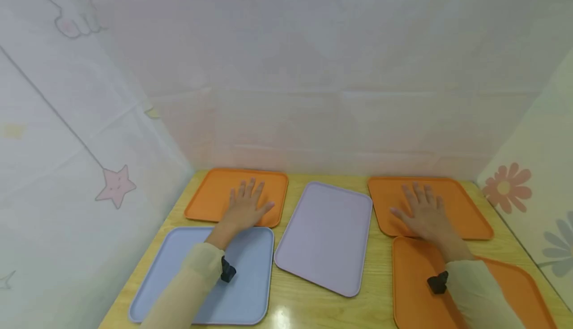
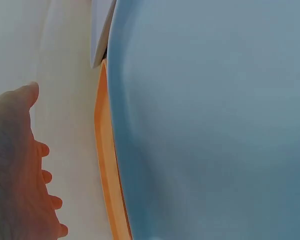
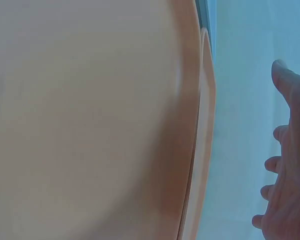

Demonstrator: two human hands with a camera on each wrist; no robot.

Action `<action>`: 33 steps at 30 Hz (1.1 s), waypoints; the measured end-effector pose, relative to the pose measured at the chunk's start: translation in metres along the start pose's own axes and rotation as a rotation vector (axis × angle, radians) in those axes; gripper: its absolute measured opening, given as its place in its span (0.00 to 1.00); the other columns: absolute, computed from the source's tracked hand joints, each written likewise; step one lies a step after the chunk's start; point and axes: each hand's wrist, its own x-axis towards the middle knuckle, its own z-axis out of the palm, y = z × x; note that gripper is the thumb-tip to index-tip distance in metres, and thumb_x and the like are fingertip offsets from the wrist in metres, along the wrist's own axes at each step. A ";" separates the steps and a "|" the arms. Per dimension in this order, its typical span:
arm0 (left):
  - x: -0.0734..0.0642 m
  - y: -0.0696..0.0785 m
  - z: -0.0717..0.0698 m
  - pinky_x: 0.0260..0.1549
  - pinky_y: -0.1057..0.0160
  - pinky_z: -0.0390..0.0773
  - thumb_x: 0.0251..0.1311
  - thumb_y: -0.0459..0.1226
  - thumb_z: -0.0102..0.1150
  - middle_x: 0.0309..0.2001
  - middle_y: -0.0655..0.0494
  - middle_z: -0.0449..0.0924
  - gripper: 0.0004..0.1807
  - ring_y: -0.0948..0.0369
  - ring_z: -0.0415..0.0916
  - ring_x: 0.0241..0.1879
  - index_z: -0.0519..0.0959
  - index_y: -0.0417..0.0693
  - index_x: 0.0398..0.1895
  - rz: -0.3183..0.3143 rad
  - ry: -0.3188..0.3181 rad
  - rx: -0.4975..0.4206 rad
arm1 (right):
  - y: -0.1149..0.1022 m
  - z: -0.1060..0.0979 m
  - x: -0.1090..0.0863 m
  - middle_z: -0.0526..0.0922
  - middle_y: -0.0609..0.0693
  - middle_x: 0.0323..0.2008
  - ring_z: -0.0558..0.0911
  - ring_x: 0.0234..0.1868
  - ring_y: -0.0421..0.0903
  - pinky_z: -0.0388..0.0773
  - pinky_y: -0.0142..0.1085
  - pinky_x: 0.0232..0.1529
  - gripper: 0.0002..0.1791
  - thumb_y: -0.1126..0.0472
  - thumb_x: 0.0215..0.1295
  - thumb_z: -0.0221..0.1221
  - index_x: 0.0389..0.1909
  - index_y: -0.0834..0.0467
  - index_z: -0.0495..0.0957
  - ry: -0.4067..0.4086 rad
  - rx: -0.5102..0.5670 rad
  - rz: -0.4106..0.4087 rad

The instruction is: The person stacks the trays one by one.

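Note:
In the head view my left hand point(image 1: 243, 210) reaches over the far-left orange tray point(image 1: 207, 200), palm down with fingers spread and nothing held. Its forearm crosses above a blue tray point(image 1: 243, 294). My right hand point(image 1: 425, 217) is likewise spread over the far-right orange tray point(image 1: 465, 214), its forearm passing over a nearer orange tray point(image 1: 409, 289). The left wrist view has the hand point(image 2: 20, 170) apart from the blue tray's edge, thumb extended. On the other side, the right wrist view shows the hand point(image 3: 290, 170) apart from the orange trays, fingers straight.
A lilac tray point(image 1: 327, 239) lies slightly turned at the middle of the wooden table point(image 1: 309, 306). Pale patterned sheets point(image 1: 313, 95) stand as walls behind and at both sides. A black wrist camera point(image 1: 227, 270) sits on the left sleeve, another black camera point(image 1: 437, 283) on the right.

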 end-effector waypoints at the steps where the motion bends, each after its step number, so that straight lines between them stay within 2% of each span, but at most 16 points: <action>1: 0.000 0.002 0.000 0.72 0.29 0.37 0.71 0.68 0.37 0.82 0.44 0.38 0.47 0.38 0.31 0.79 0.46 0.52 0.83 0.010 0.008 -0.011 | -0.002 0.001 0.001 0.33 0.69 0.79 0.29 0.77 0.72 0.30 0.76 0.68 0.53 0.29 0.72 0.45 0.82 0.55 0.33 -0.002 0.000 -0.004; 6: 0.000 0.010 0.002 0.72 0.31 0.46 0.72 0.63 0.44 0.80 0.41 0.47 0.45 0.39 0.43 0.78 0.51 0.46 0.81 0.053 0.034 -0.052 | -0.008 0.005 0.005 0.38 0.71 0.78 0.34 0.77 0.74 0.34 0.74 0.69 0.53 0.30 0.73 0.46 0.82 0.57 0.35 -0.006 0.005 -0.019; 13: -0.002 0.024 0.001 0.67 0.39 0.64 0.70 0.54 0.55 0.70 0.38 0.62 0.39 0.42 0.59 0.70 0.62 0.38 0.74 0.054 0.046 -0.153 | -0.017 0.015 0.011 0.50 0.73 0.75 0.52 0.72 0.77 0.53 0.74 0.65 0.49 0.35 0.75 0.47 0.81 0.63 0.42 0.062 0.024 -0.054; 17: -0.006 0.032 0.001 0.64 0.45 0.71 0.66 0.49 0.60 0.65 0.37 0.67 0.36 0.44 0.65 0.66 0.66 0.34 0.70 0.049 0.004 -0.220 | -0.025 0.019 0.012 0.51 0.75 0.74 0.54 0.71 0.77 0.56 0.74 0.64 0.47 0.39 0.76 0.49 0.80 0.64 0.42 0.044 0.088 -0.050; 22: -0.012 0.042 0.001 0.53 0.48 0.78 0.63 0.42 0.64 0.59 0.38 0.72 0.30 0.47 0.74 0.54 0.72 0.33 0.63 0.050 -0.048 -0.321 | -0.034 0.024 0.014 0.53 0.78 0.70 0.56 0.69 0.78 0.61 0.72 0.62 0.42 0.49 0.76 0.56 0.78 0.67 0.48 0.042 0.191 -0.040; 26: -0.016 0.051 0.000 0.45 0.52 0.81 0.62 0.39 0.66 0.54 0.40 0.74 0.26 0.51 0.77 0.46 0.74 0.33 0.59 0.054 -0.082 -0.377 | -0.043 0.025 0.016 0.57 0.77 0.67 0.63 0.65 0.75 0.68 0.69 0.59 0.38 0.55 0.74 0.57 0.76 0.69 0.54 0.039 0.229 -0.006; 33: -0.020 0.060 0.002 0.43 0.56 0.79 0.60 0.37 0.67 0.49 0.44 0.77 0.23 0.56 0.76 0.42 0.77 0.35 0.56 0.073 -0.129 -0.361 | -0.054 0.031 0.021 0.71 0.73 0.57 0.79 0.50 0.64 0.80 0.58 0.49 0.33 0.61 0.70 0.60 0.70 0.72 0.63 0.060 0.288 0.003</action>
